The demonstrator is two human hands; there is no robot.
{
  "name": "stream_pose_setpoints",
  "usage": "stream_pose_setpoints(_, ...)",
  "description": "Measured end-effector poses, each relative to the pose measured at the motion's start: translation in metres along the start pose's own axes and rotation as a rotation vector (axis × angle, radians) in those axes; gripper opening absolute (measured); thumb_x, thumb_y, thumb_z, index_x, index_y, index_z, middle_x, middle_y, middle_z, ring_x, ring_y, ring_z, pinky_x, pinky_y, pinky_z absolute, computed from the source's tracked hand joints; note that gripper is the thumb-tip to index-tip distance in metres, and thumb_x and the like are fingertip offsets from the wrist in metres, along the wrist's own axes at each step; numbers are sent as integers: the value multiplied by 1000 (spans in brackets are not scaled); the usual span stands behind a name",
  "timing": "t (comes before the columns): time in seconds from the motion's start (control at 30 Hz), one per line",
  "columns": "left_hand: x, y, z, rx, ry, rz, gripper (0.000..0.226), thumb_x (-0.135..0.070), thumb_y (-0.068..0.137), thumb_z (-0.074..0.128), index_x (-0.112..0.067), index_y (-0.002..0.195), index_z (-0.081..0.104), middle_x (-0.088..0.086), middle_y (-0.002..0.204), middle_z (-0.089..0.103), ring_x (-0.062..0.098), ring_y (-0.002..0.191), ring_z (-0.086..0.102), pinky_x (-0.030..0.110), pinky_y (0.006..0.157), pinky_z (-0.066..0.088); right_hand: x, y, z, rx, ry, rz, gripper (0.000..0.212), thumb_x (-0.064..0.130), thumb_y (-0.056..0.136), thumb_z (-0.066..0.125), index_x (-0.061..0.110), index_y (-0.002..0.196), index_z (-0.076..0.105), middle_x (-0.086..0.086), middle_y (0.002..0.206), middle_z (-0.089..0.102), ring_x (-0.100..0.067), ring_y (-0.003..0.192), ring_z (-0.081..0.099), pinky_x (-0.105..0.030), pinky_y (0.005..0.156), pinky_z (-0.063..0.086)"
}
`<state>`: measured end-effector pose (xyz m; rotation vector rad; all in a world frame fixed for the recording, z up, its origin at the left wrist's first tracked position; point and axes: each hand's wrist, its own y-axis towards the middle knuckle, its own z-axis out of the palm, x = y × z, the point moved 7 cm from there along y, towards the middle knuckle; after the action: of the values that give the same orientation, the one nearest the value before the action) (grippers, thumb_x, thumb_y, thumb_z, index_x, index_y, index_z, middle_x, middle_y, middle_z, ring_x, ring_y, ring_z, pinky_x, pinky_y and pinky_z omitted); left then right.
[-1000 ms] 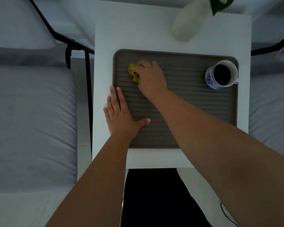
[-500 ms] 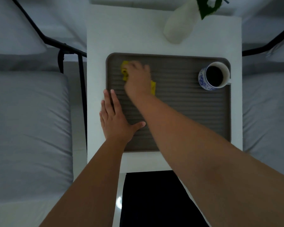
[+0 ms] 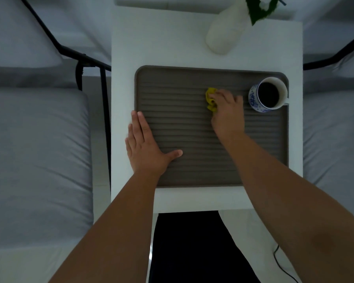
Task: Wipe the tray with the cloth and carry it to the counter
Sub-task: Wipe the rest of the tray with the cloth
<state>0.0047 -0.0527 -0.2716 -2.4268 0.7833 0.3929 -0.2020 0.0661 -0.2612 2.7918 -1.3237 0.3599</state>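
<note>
A grey ribbed tray (image 3: 178,94) lies on a small white table (image 3: 151,41). My right hand (image 3: 227,113) presses a bunched yellow cloth (image 3: 210,98) onto the tray's far right part, just left of a blue-and-white cup (image 3: 268,94) of dark liquid standing in the tray's far right corner. Most of the cloth is hidden under my fingers. My left hand (image 3: 145,148) lies flat across the tray's left rim, fingers together, thumb spread onto the ribs, holding nothing.
A white vase (image 3: 223,33) with green leaves stands on the table behind the tray. Grey cushioned seats with black metal frames (image 3: 102,94) flank the table on both sides. A thin dark cable (image 3: 282,268) runs on the floor at lower right.
My right hand has swept the yellow cloth from the tray's far left corner across to the right, near the cup. The left hand stays on the left rim.
</note>
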Motion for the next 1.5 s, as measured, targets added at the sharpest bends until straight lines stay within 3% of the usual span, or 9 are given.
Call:
stream_pose_setpoints(0.13, 0, 0, 1, -9, 14, 5, 145, -71, 56, 76, -22, 151, -22, -4, 160, -24, 25, 150, -5, 45, 119, 3, 31, 6, 6, 61, 21, 194, 51, 1, 72, 53, 12, 121, 58, -11, 134, 51, -37, 105, 48, -32, 86, 24)
stream_pose_setpoints(0.3, -1, -1, 0, -45, -14, 24, 142, -69, 56, 75, -17, 153, -14, 1, 163, -14, 27, 151, 1, 48, 120, 10, 135, 2, 23, 95, 89, -182, 44, 6, 84, 44, 17, 124, 58, -4, 138, 51, -38, 111, 45, -43, 86, 39)
stream_pose_setpoints(0.5, -1, 0, 1, -39, -15, 14, 147, -68, 54, 79, -22, 151, -20, -3, 162, -18, 25, 151, -1, 45, 120, 6, 100, -4, 25, 107, 60, -443, 51, 2, 73, 48, 23, 117, 63, 2, 128, 61, -36, 90, 56, -40, 73, 47)
stream_pose_setpoints(0.73, 5, 1, -1, 0, -101, 84, 143, -62, 58, 81, -23, 151, -20, 1, 163, -12, 26, 151, 1, 49, 120, 10, -10, -52, -7, -92, 67, -77, 49, 10, 72, 39, 9, 113, 65, -16, 122, 60, -34, 98, 60, -36, 82, 36)
stream_pose_setpoints(0.93, 23, -17, -27, 52, -612, 87, 95, -1, 94, 50, -28, 150, -22, 11, 162, 13, 15, 149, 18, 31, 118, 28, 46, -45, 9, -24, 183, 31, 48, 12, 72, 40, 16, 112, 67, -10, 123, 60, -37, 95, 60, -30, 84, 32)
stream_pose_setpoints(1.07, 50, -35, -30, 15, -618, -33, 91, 6, 93, 42, -43, 150, -10, 6, 149, 43, 13, 117, 57, 20, 88, 48, 125, -51, 25, 62, 271, -65, 48, 6, 74, 49, 21, 117, 64, -5, 128, 58, -36, 98, 55, -35, 83, 44)
stream_pose_setpoints(1.2, 63, -47, -25, 13, -569, -63, 93, 11, 88, 44, -42, 152, 1, -2, 141, 49, 4, 94, 58, 14, 80, 47, 165, -80, 42, 205, 294, -196, 49, 5, 82, 59, 21, 128, 56, -3, 135, 52, -34, 102, 51, -37, 83, 49)
stream_pose_setpoints(1.37, 68, -53, -24, -63, -524, -142, 78, 7, 90, 42, -35, 152, 20, -3, 119, 54, 6, 81, 55, 7, 68, 43, 107, -106, 26, 149, 258, -234, 45, -1, 73, 56, 14, 115, 65, -12, 126, 60, -39, 95, 58, -36, 82, 45)
stream_pose_setpoints(1.5, 75, -48, -18, -43, -462, -171, 59, 4, 89, 45, -21, 142, 48, 8, 119, 59, 11, 96, 58, 25, 86, 51, 16, -129, -2, 3, 205, -92, 40, 11, 79, 44, 11, 112, 67, -17, 122, 61, -32, 100, 58, -44, 86, 50)
